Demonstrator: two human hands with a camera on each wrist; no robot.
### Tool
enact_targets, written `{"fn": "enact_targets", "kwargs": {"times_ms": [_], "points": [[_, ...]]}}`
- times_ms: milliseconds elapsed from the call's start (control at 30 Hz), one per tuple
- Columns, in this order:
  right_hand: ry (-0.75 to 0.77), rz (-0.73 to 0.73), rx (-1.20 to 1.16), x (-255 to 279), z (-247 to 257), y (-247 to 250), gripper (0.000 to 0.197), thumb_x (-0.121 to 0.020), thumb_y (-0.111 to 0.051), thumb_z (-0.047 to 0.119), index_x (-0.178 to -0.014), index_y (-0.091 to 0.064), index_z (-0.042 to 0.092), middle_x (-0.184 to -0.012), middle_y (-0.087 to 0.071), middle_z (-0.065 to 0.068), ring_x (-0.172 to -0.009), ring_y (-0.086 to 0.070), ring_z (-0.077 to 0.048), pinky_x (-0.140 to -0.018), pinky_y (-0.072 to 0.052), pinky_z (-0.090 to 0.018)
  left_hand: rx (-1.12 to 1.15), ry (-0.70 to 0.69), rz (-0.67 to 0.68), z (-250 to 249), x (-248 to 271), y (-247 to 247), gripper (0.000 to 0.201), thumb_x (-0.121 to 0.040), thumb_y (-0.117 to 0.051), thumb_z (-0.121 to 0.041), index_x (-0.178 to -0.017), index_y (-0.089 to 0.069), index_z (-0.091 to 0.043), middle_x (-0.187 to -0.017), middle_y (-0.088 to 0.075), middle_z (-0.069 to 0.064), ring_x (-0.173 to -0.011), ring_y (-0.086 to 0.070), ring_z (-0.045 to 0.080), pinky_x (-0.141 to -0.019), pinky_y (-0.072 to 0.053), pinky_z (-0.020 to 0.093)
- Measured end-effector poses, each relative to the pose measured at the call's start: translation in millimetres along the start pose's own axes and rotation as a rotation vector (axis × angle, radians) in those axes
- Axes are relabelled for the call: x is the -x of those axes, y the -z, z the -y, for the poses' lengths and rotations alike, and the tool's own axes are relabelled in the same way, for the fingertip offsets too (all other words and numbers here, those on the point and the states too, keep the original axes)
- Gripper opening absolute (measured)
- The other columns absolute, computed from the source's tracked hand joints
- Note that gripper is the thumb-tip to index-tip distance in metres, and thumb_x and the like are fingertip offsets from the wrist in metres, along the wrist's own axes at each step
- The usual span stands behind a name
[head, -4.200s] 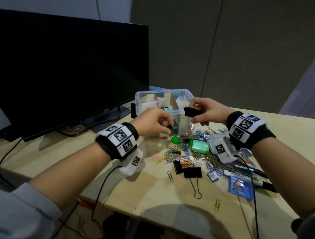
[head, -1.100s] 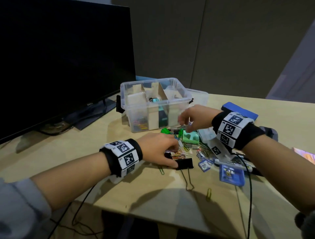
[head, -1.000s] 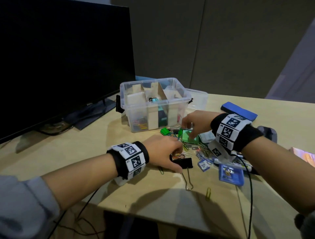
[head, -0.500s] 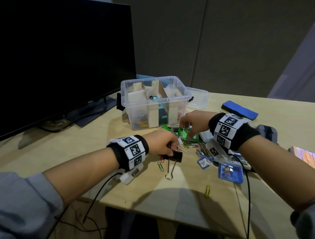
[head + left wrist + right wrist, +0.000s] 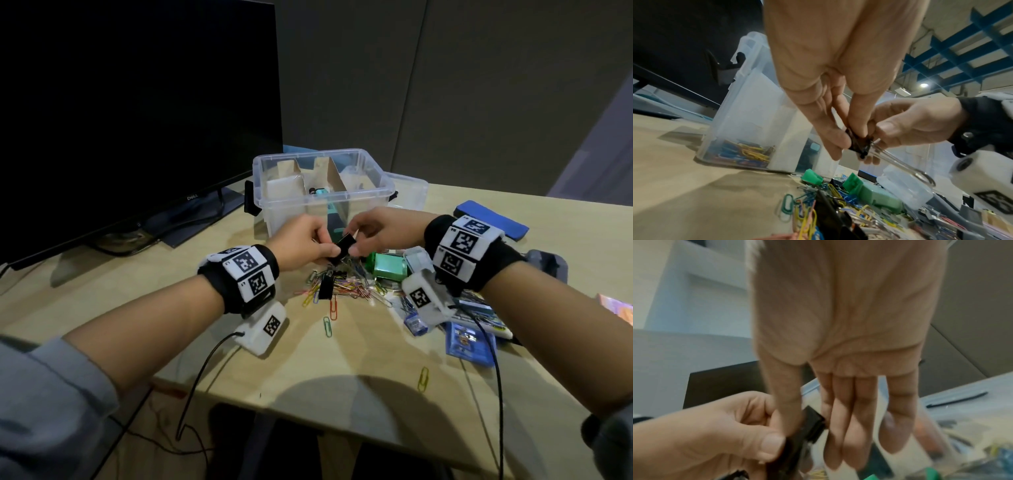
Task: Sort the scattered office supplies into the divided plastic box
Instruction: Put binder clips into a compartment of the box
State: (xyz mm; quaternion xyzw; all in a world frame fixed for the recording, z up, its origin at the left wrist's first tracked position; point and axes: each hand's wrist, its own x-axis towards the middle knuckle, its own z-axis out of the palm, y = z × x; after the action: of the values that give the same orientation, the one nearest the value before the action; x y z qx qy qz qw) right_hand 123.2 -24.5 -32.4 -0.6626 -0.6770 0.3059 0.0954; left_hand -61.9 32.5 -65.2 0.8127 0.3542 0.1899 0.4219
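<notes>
Lifted off the table [image 5: 239, 370] now, black binder clip [image 5: 343, 247] is pinched by both left hand [image 5: 301, 240] and right hand [image 5: 383, 229]; monitor [image 5: 130, 102] probably reads "DELL".

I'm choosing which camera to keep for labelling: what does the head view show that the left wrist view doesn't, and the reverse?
Only the head view shows the monitor, the blue case and the box's cardboard dividers from above. Only the left wrist view shows the paper clips already in the box's compartment and the binder clip's wire handles. Both show the left hand and right hand pinching one black binder clip above the pile.
</notes>
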Motion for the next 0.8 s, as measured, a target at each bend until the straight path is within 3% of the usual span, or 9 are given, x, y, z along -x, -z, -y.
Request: {"fn": "enact_targets", "kwargs": {"times_ms": [100,167,233,333,433,667,800], "points": [[-0.016,-0.078,-0.091,-3.2,3.6,-1.8,0.019,-0.091,-0.063,0.013,-0.110,-0.060,0.012,-0.085,-0.069,-0.008,-0.077,-0.067,-0.018,-0.070,-0.056,-0.030,-0.045,0.004,0.023,-0.4,2.8,-3.4,0.022,-0.081,-0.077,-0.013,-0.071,-0.057,-0.012,-0.074,-0.071,0.010,-0.068,-0.070,0.018,-0.069,-0.059,0.031],[-0.037,-0.089,-0.065,-3.8,7.0,-0.3,0.014,-0.092,-0.060,0.009,-0.105,-0.060,0.012,-0.092,-0.070,-0.014,-0.077,-0.066,-0.021,-0.069,-0.056,-0.031,-0.115,0.007,0.027,2.0,2.8,-5.3,0.022,-0.080,-0.079,-0.016,-0.073,-0.058,-0.015,-0.076,-0.072,0.009,-0.071,-0.071,0.021,-0.073,-0.059,0.035],[-0.047,-0.123,0.048,-4.0,10.3,3.1,0.013,-0.092,-0.059,0.010,-0.105,-0.060,0.013,-0.096,-0.069,-0.013,-0.077,-0.065,-0.020,-0.071,-0.056,-0.032,-0.217,0.030,0.062,2.6,2.1,-6.1,0.022,-0.077,-0.081,-0.019,-0.079,-0.059,-0.018,-0.082,-0.071,0.005,-0.077,-0.068,0.019,-0.075,-0.056,0.035],[-0.068,-0.175,0.225,-2.3,14.7,9.1,0.015,-0.093,-0.058,0.013,-0.109,-0.060,0.013,-0.095,-0.068,-0.006,-0.084,-0.066,-0.021,-0.077,-0.055,-0.033,-0.517,0.054,0.197,1.4,2.4,-9.0,0.041,-0.075,-0.082,-0.027,-0.109,-0.061,-0.018,-0.108,-0.064,0.001,-0.098,-0.061,0.019,-0.077,-0.048,0.028],[-0.078,-0.167,0.237,0.7,16.2,12.8,0.013,-0.094,-0.056,0.011,-0.107,-0.058,0.014,-0.089,-0.067,-0.004,-0.080,-0.067,-0.023,-0.069,-0.054,-0.028,-0.704,0.057,0.304,2.0,1.7,-13.7,0.066,-0.073,-0.083,-0.033,-0.130,-0.053,-0.016,-0.123,-0.056,0.004,-0.111,-0.054,0.023,-0.082,-0.043,0.028],[-0.071,-0.154,0.229,4.7,13.3,12.9,0.010,-0.095,-0.055,0.011,-0.103,-0.055,0.016,-0.091,-0.066,-0.006,-0.071,-0.068,-0.023,-0.065,-0.055,-0.028,-0.699,0.010,0.293,4.4,1.2,-17.5,0.048,-0.072,-0.084,-0.029,-0.113,-0.062,-0.016,-0.111,-0.065,0.003,-0.100,-0.060,0.023,-0.082,-0.051,0.031],[-0.009,-0.186,0.150,2.3,13.2,15.8,0.012,-0.094,-0.055,0.010,-0.105,-0.057,0.014,-0.085,-0.066,-0.004,-0.070,-0.067,-0.022,-0.071,-0.058,-0.034,-0.674,-0.041,0.257,6.4,4.6,-14.4,0.045,-0.069,-0.085,-0.032,-0.104,-0.062,-0.018,-0.101,-0.065,0.001,-0.094,-0.061,0.021,-0.082,-0.054,0.037]]}}
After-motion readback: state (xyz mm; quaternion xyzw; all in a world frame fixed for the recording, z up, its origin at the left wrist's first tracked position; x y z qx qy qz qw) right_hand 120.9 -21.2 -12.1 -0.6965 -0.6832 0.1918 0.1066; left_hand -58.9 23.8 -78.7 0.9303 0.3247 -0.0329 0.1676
